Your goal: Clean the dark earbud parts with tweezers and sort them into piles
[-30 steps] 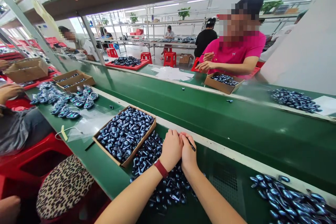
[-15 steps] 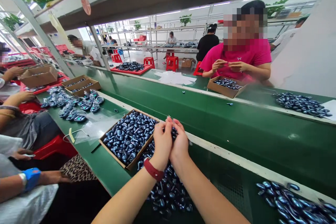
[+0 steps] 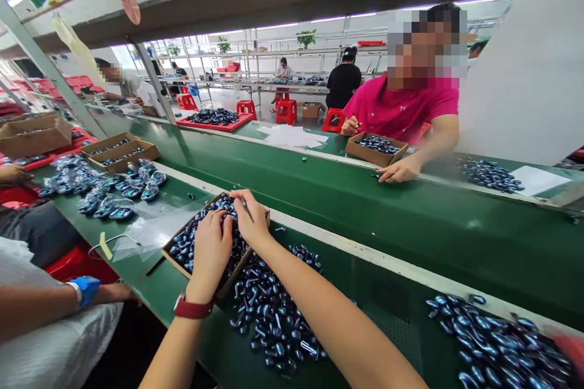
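Note:
Dark blue, glossy earbud housings (image 3: 181, 248) fill a shallow cardboard box (image 3: 174, 263) on the green bench. Over the middle of it lies my left hand (image 3: 212, 246), palm down, its thumb apart from its fingers, touching the housings. My right hand (image 3: 252, 219) is at the box's far right side, fingers stretched over the contents and thumb apart. Both hands' palms are hidden, and I see nothing gripped in either. A loose pile of the same housings (image 3: 269, 310) spreads on the bench beside the box, partly under my right forearm.
Bagged parts (image 3: 109, 188) and a divided carton (image 3: 121, 152) lie to the left. Another heap of housings (image 3: 497, 346) is at the right. Across the bench, a person in a pink shirt (image 3: 392, 109) reaches towards a small part. A co-worker's arm (image 3: 41, 310) is close on my left.
My hands, cupped together before near the box's right edge, have moved left over the box and come apart. The person opposite has stretched an arm down onto the bench.

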`<state>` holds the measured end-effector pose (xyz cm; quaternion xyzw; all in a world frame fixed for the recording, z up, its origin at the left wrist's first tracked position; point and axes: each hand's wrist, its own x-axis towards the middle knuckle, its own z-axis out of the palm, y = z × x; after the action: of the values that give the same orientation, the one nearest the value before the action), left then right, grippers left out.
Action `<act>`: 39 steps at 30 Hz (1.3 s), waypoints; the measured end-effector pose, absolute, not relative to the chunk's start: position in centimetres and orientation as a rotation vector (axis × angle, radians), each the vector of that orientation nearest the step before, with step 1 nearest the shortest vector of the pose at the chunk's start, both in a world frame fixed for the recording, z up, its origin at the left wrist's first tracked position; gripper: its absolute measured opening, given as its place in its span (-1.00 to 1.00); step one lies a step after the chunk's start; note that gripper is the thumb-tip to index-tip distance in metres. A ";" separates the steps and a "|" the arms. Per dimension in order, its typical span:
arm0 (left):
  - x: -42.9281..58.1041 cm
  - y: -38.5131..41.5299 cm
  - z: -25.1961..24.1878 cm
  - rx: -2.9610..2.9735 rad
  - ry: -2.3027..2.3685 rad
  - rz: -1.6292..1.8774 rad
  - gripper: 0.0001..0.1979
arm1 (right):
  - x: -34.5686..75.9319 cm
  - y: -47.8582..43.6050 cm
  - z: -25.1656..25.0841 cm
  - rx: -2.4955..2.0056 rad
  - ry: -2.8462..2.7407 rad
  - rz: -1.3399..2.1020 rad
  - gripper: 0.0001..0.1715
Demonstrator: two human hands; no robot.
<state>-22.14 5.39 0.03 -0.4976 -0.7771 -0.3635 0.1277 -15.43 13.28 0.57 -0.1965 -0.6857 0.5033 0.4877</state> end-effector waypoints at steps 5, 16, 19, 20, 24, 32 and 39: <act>-19.8 1.7 -0.1 -1.532 -2.154 -0.990 -0.57 | -11.9 13.9 1.2 -0.317 -2.059 0.975 -0.69; -8.7 -5.8 -5.5 -1.951 -2.017 -0.447 -0.29 | 6.6 10.8 -2.8 -0.914 -2.167 0.724 -0.60; -8.8 -4.5 -6.0 -1.945 -2.084 -0.449 -0.27 | 7.8 7.0 -4.8 -1.053 -2.202 0.674 -0.54; -8.7 -4.2 -5.9 -1.957 -2.085 -0.446 -0.27 | 7.7 6.4 -5.4 -1.077 -2.209 0.659 -0.52; -8.4 -3.5 -5.8 -1.946 -2.101 -0.448 -0.30 | 5.8 7.0 -6.5 -1.107 -2.208 0.613 -0.51; -9.2 -2.2 -6.9 -1.924 -2.100 -0.402 -0.33 | 1.7 9.6 -6.3 -0.998 -2.139 0.635 -0.57; -10.1 -0.9 -4.3 -2.052 -2.067 -0.501 -0.34 | 1.9 10.6 -4.9 -0.998 -2.024 0.658 -0.66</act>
<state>-10.08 -0.90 -4.30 -0.6914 -0.6963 -0.1687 0.0931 1.94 10.61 -4.90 -0.3917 -0.7946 0.2584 0.3852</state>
